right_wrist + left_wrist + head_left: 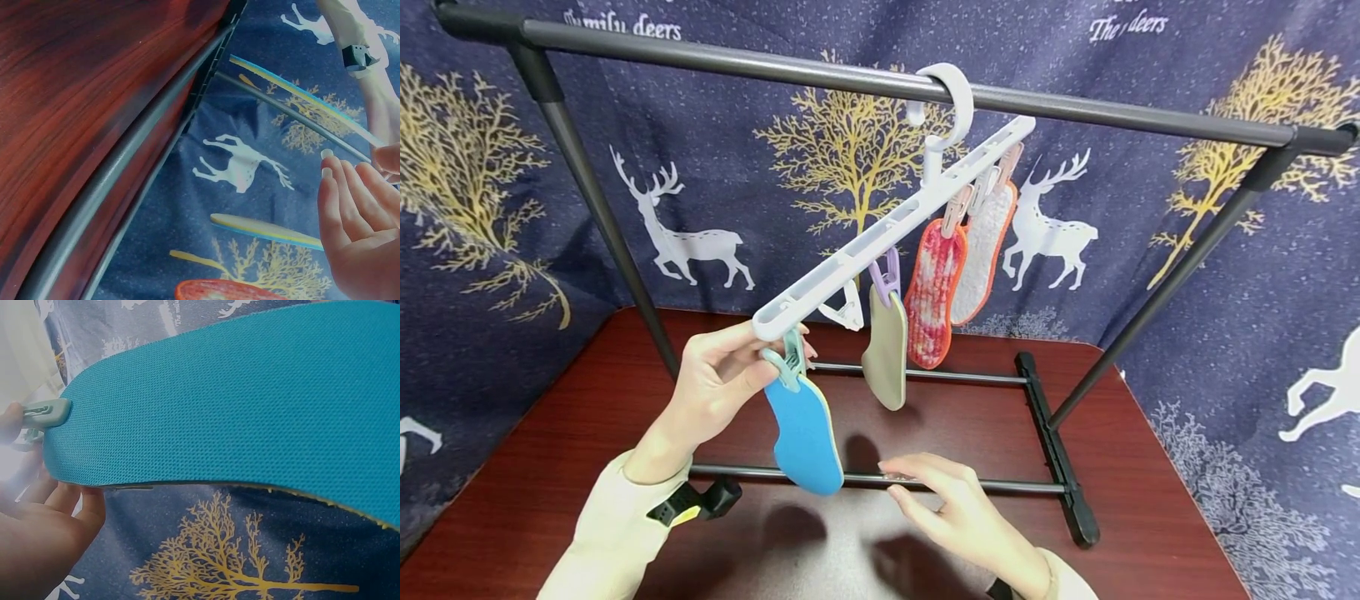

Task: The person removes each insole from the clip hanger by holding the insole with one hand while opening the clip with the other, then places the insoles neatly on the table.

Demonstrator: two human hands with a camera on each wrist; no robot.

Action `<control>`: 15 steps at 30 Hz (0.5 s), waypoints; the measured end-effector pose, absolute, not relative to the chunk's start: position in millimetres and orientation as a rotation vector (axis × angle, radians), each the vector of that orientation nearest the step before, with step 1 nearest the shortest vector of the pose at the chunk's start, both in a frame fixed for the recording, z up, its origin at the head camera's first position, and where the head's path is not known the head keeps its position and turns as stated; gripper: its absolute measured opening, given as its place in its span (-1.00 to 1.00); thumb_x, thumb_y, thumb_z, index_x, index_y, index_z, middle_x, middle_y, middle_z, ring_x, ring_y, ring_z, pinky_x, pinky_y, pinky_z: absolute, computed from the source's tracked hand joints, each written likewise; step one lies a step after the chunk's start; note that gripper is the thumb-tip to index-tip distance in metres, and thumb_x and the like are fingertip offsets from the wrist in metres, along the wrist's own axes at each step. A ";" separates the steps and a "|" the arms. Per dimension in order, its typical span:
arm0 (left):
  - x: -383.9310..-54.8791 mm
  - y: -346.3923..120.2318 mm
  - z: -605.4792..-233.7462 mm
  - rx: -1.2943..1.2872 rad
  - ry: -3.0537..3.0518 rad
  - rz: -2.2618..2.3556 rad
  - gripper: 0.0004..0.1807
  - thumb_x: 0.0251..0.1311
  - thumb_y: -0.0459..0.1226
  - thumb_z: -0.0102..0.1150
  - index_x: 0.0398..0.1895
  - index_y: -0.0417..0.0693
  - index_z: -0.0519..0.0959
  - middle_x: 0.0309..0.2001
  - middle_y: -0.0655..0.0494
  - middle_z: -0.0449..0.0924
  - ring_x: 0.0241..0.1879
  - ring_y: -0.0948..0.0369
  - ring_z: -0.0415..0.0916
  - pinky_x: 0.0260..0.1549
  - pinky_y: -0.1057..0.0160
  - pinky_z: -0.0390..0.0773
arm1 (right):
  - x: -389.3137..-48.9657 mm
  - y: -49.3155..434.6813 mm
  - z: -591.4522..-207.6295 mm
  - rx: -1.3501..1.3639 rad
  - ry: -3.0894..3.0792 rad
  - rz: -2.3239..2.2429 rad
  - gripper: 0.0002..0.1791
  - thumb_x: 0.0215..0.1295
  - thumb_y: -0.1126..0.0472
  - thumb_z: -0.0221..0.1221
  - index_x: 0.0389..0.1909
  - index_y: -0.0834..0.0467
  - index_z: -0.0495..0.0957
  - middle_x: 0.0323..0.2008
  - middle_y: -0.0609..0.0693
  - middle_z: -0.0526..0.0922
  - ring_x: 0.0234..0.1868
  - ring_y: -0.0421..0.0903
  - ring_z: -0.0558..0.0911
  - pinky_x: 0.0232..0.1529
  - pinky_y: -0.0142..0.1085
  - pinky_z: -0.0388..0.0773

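My left hand (707, 387) pinches a pale green clothespin (788, 360) at the near end of a white clip hanger (880, 233). A blue insole (808, 437) hangs from that clothespin; in the left wrist view the insole (219, 406) looks teal with a dotted texture, and my fingers lie along its edge. Further along hang a beige insole (886, 354) in a purple clip (886, 275), a red-and-white fuzzy insole (934, 300) and a white fluffy one (985, 258) with orange edging. My right hand (958, 517) is low over the table, fingers loosely extended, holding nothing.
The hanger's hook sits over the top bar (737, 68) of a dark metal rack. A white clip (846, 310) on the hanger carries nothing. The rack's lower bar (1000, 486) and black foot (1056, 454) stand on the red-brown table (587, 417), with a deer-patterned cloth (700, 150) behind.
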State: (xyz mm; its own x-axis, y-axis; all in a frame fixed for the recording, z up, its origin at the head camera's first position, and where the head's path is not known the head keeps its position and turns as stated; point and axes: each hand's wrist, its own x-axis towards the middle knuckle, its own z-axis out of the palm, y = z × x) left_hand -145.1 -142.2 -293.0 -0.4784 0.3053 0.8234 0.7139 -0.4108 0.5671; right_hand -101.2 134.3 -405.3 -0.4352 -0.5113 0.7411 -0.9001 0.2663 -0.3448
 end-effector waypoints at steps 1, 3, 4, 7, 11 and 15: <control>-145.3 -142.5 -293.3 -1.399 -1.512 -1.963 -0.60 0.31 -0.37 0.13 0.17 -0.38 0.47 -0.02 0.03 0.65 -0.09 0.16 0.64 -0.06 0.33 0.60 | -101.1 134.0 -404.7 1.268 -2.058 1.046 -0.76 0.30 0.27 0.21 -0.02 0.17 0.60 -0.18 0.02 0.72 -0.14 -0.17 0.69 -0.03 -0.47 0.57; -145.8 -143.0 -294.0 -1.390 -1.535 -1.962 -0.59 0.31 -0.37 0.13 0.18 -0.37 0.46 -0.02 0.06 0.65 -0.09 0.17 0.64 -0.06 0.32 0.61 | -100.9 133.5 -403.8 1.261 -2.066 1.041 -0.76 0.32 0.26 0.20 -0.01 0.17 0.60 -0.17 0.01 0.72 -0.13 -0.17 0.69 -0.01 -0.47 0.56; -146.0 -143.2 -294.3 -1.390 -1.539 -1.967 -0.59 0.31 -0.37 0.13 0.19 -0.36 0.46 -0.01 0.07 0.65 -0.09 0.18 0.63 -0.05 0.32 0.61 | -101.0 133.2 -403.7 1.261 -2.067 1.038 -0.75 0.32 0.25 0.20 -0.01 0.17 0.59 -0.16 0.02 0.72 -0.12 -0.16 0.69 0.00 -0.46 0.56; -146.6 -143.6 -295.2 -1.374 -1.570 -1.951 -0.60 0.31 -0.35 0.14 0.18 -0.35 0.47 -0.02 0.10 0.66 -0.10 0.20 0.64 -0.09 0.34 0.61 | -100.9 132.0 -402.4 1.262 -2.068 1.041 -0.74 0.33 0.24 0.19 0.01 0.17 0.59 -0.15 0.02 0.72 -0.11 -0.16 0.69 0.01 -0.46 0.55; -146.0 -143.9 -295.7 -1.378 -1.577 -1.969 -0.59 0.30 -0.34 0.15 0.18 -0.32 0.47 -0.02 0.11 0.65 -0.10 0.19 0.64 -0.08 0.34 0.62 | -101.5 129.6 -400.3 1.282 -2.049 1.048 -0.73 0.34 0.24 0.18 0.02 0.18 0.58 -0.14 0.02 0.71 -0.12 -0.16 0.69 0.01 -0.45 0.55; -145.1 -143.5 -295.4 -1.386 -1.567 -1.983 -0.59 0.30 -0.35 0.15 0.19 -0.31 0.47 -0.01 0.11 0.65 -0.09 0.19 0.64 -0.06 0.33 0.62 | -102.9 127.8 -399.3 1.295 -2.035 1.045 -0.74 0.34 0.24 0.17 0.02 0.19 0.57 -0.15 0.02 0.71 -0.13 -0.17 0.69 -0.02 -0.44 0.57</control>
